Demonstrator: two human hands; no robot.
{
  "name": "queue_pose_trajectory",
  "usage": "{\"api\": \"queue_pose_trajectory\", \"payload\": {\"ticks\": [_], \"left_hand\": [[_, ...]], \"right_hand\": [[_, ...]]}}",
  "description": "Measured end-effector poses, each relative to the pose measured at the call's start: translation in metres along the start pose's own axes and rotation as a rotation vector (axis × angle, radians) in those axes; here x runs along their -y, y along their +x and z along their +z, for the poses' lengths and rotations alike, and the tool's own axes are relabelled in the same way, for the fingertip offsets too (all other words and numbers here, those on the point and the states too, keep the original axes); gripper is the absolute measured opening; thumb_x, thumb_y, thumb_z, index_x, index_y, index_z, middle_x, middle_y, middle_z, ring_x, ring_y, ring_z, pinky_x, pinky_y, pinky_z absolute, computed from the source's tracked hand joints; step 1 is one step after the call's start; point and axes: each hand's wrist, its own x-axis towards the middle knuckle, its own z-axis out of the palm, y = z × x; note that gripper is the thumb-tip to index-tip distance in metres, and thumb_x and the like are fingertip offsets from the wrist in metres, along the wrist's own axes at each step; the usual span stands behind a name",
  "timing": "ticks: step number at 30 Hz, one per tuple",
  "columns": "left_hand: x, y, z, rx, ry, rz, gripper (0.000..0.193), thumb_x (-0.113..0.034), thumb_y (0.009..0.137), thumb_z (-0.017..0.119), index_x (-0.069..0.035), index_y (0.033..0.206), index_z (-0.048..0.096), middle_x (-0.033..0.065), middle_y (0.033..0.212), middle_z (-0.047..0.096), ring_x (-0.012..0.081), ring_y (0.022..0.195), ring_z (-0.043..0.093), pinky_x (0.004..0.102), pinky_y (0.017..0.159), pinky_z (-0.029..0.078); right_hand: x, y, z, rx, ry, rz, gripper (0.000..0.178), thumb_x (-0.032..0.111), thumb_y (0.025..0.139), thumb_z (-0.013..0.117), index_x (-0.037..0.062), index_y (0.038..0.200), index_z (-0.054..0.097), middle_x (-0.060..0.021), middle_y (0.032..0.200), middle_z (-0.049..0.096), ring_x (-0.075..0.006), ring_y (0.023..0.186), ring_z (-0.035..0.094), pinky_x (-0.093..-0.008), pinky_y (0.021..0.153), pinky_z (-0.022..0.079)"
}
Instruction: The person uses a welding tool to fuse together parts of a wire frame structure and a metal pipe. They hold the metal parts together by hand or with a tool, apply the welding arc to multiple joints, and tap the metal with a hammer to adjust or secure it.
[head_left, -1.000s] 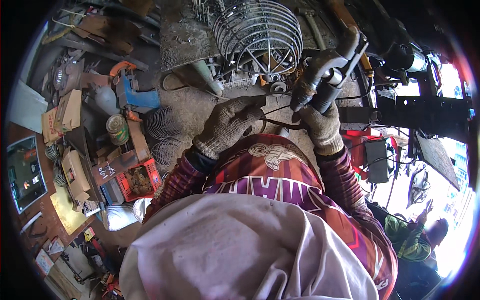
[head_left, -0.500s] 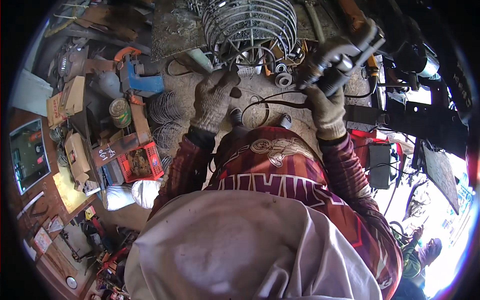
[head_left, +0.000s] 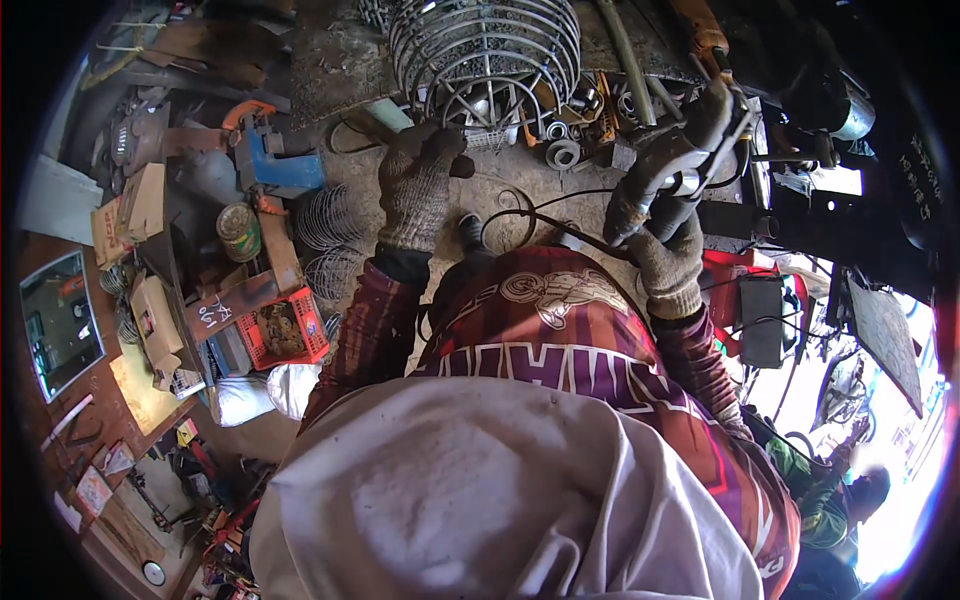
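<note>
Left hand [head_left: 415, 190] has pulled away from the right hand [head_left: 668, 258] since a second ago, now gloved and partly curled, below-left of the wire cage [head_left: 487, 62]; can't tell whether it holds anything. Right hand, also gloved, is closed around a metal tool [head_left: 668, 160], below-right of the cage.

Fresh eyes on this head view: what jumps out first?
Probably the domed wire cage at top centre, its pale rings standing out from the dark clutter. Next, right of centre, the bulky grey metal tool held in the gloved right hand. The bright blue metal piece at upper left likely follows.
</note>
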Motion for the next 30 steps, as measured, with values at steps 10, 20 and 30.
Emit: {"api": "queue_pose_trajectory", "payload": {"ticks": [10,20,30], "left_hand": [[-0.014,-0.003,0.006,-0.032,0.049,-0.042,0.035,-0.017,0.091,0.071,0.004,0.118,0.062,0.0107,0.091,0.071,0.0180,0.069,0.071,0.0296,0.064,0.055],[-0.010,-0.001,0.010,-0.043,-0.008,-0.086,0.039,-0.022,0.093,0.069,0.006,0.119,0.061,0.0111,0.090,0.071,0.0164,0.070,0.070,0.0284,0.068,0.054],[-0.006,-0.001,0.009,-0.068,-0.066,-0.083,0.037,-0.016,0.090,0.073,0.004,0.118,0.062,0.0105,0.091,0.071,0.0181,0.070,0.070,0.0298,0.066,0.055]], "right_hand": [[-0.009,-0.009,-0.008,-0.071,-0.022,-0.010,0.041,0.019,0.094,0.068,0.0026,0.128,0.052,-0.0045,0.102,0.065,-0.0125,0.085,0.064,-0.0268,0.073,0.053],[-0.004,-0.012,-0.006,-0.060,-0.056,0.076,0.041,0.017,0.089,0.072,0.0013,0.124,0.056,-0.0060,0.107,0.067,-0.0124,0.093,0.064,-0.0286,0.080,0.051],[0.013,-0.003,-0.001,0.101,-0.036,0.075,0.047,0.020,0.091,0.069,-0.0006,0.130,0.052,-0.0082,0.111,0.066,-0.0147,0.096,0.064,-0.0309,0.084,0.052]]}}
